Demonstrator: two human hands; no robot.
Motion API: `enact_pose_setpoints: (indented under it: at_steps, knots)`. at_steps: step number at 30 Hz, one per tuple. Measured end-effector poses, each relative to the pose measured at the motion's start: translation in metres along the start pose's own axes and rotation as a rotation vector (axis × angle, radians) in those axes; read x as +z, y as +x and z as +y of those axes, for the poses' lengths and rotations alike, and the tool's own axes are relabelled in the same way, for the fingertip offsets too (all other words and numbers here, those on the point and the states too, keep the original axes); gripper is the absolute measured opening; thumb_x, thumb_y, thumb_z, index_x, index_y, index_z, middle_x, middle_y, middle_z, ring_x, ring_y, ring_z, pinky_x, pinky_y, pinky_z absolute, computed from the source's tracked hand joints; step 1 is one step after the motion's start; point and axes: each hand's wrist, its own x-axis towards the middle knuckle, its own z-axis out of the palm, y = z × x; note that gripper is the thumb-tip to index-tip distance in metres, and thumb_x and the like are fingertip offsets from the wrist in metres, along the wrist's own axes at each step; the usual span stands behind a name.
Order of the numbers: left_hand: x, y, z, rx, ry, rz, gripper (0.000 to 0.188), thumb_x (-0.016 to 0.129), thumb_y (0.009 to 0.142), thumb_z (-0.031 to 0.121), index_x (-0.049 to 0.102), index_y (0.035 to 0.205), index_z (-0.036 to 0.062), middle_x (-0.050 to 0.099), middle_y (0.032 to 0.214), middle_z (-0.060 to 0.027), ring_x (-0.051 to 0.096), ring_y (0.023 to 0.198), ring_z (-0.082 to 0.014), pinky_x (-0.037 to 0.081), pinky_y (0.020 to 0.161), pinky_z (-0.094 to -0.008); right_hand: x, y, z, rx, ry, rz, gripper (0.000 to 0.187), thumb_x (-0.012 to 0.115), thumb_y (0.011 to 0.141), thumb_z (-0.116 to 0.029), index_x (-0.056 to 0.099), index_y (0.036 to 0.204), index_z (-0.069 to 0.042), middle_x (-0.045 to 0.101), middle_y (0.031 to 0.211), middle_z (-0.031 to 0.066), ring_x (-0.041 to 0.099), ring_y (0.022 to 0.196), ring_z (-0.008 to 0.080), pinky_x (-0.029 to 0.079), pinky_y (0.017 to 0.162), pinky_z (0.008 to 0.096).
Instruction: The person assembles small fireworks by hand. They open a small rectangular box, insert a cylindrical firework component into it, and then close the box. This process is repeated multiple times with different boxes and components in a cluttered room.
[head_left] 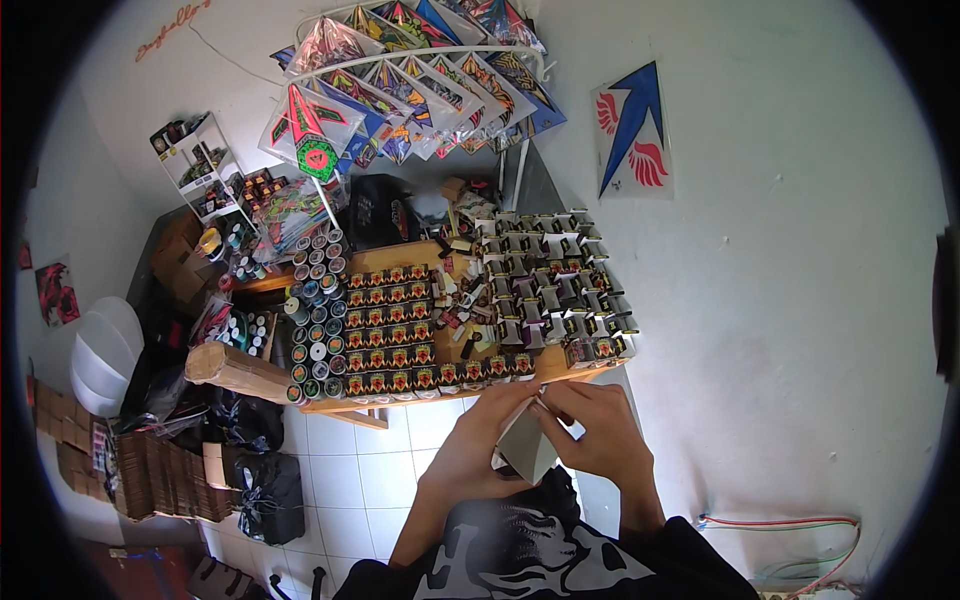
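Observation:
Just past the table's front edge, my two hands hold a small folded-card box (527,452) whose pale, unprinted side shows. My left hand (470,448) grips it from the left, thumb along its lower edge. My right hand (608,436) pinches its upper edge with bent fingers, which hide part of the rim. On the table, small dark printed boxes (390,325) stand in tidy rows. Right of them are many opened boxes (545,270) with pale flaps standing up. Between the two groups lies a pile of small scraps or labels (465,300).
Round spools (318,330) line the wooden table's left side, beside a long cardboard carton (235,370). Bagged kites (420,95) hang from a white rack behind. Stacked flat cardboard (170,475) and a black plastic bag (270,500) sit on the floor left. A wall rises on the right.

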Motion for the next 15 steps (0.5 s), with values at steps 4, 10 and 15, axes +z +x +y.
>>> enact_pose_setpoints:
  at_steps: [4,10,15]
  knots:
    - [0.009,-0.005,-0.014,-0.034,-0.258,0.078,0.113,0.102,0.057,0.019,0.048,0.156,0.0055,0.062,0.145,-0.0154,0.062,0.135,-0.0327,0.050,0.113,-0.0467,-0.006,0.000,0.006,-0.116,0.009,-0.025,0.015,0.079,0.089,-0.003,0.067,0.080,-0.003,0.063,0.070,0.0070,0.058,0.056,0.0227,0.040,0.052,0.0370]
    - [0.002,0.001,-0.008,-0.033,-0.202,0.004,0.105,0.100,0.060,0.019,0.053,0.152,0.0054,0.066,0.140,-0.0151,0.067,0.128,-0.0306,0.051,0.110,-0.0445,-0.013,0.001,0.005,-0.032,0.024,-0.097,0.010,0.077,0.089,-0.004,0.068,0.085,-0.003,0.062,0.068,0.0070,0.060,0.055,0.0246,0.042,0.052,0.0375]
    - [0.006,0.000,-0.003,-0.121,-0.233,-0.045,0.101,0.098,0.063,0.019,0.053,0.153,0.0066,0.066,0.141,-0.0149,0.068,0.125,-0.0307,0.051,0.108,-0.0444,-0.018,0.000,0.013,0.090,-0.004,-0.220,0.015,0.077,0.088,-0.013,0.074,0.100,-0.004,0.066,0.068,0.0083,0.067,0.059,0.0258,0.048,0.056,0.0399]
